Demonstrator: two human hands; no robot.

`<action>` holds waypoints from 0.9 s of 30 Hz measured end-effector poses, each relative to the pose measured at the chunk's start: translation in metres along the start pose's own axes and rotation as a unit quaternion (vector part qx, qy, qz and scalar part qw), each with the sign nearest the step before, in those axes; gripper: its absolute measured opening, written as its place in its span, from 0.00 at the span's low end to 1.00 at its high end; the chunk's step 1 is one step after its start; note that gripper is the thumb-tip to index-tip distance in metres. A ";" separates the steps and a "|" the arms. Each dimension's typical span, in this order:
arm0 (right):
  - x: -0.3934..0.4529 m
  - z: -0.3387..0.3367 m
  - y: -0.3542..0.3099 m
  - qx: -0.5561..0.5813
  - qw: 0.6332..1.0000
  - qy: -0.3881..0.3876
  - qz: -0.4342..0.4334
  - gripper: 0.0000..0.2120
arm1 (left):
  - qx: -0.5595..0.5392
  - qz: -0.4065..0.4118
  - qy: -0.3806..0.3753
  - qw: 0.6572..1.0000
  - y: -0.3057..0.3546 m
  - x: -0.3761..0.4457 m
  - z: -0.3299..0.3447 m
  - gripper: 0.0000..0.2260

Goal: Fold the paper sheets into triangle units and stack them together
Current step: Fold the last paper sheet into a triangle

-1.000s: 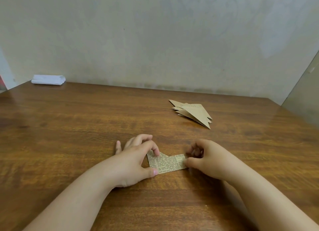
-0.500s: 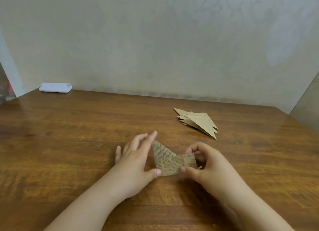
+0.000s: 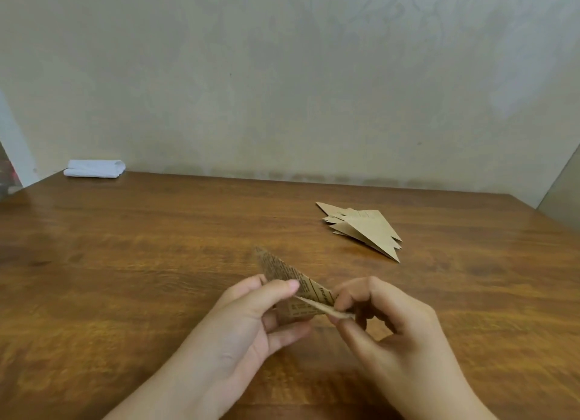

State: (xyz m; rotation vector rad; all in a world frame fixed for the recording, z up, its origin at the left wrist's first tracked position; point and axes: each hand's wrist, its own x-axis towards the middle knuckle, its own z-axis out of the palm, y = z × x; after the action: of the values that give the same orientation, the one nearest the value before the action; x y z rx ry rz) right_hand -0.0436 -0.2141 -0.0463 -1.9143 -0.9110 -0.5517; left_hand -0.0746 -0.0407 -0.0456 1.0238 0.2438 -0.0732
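Folded paper unit [image 3: 296,286]: tan-brown, printed with dark newspaper-style text. Stack of triangle units [image 3: 365,228]: plain tan. Table [image 3: 125,262]: glossy reddish-brown wood grain. Folded cloth [image 3: 94,168]: white. Wall [image 3: 282,90]: grey-beige, faint swirl pattern.

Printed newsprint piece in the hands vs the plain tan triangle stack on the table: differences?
The printed newsprint piece is pinched by the left hand and right hand; the plain tan triangle stack lies untouched on the wooden table. The piece shows print; the stack looks plain. One piece versus several. Both are folded brownish paper.

Home room: wooden table [image 3: 157,247], patterned wallpaper [image 3: 376,27].
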 end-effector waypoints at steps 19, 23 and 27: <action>0.001 -0.001 -0.006 0.122 0.991 -0.042 0.034 0.09 | -0.045 0.013 0.026 0.999 0.004 -0.002 -0.004 0.20; 0.001 0.000 -0.005 0.140 0.989 -0.030 0.036 0.10 | 0.007 0.008 -0.038 0.999 -0.001 -0.006 0.003 0.16; 0.001 0.001 -0.007 0.133 0.990 -0.042 0.031 0.08 | 0.000 0.037 -0.063 0.997 -0.001 -0.007 0.003 0.21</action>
State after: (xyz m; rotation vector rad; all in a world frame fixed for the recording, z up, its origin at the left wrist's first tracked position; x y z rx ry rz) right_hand -0.0488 -0.2109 -0.0425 -1.7268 -0.9253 -0.2981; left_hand -0.0813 -0.0437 -0.0433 1.0228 0.0907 -0.0698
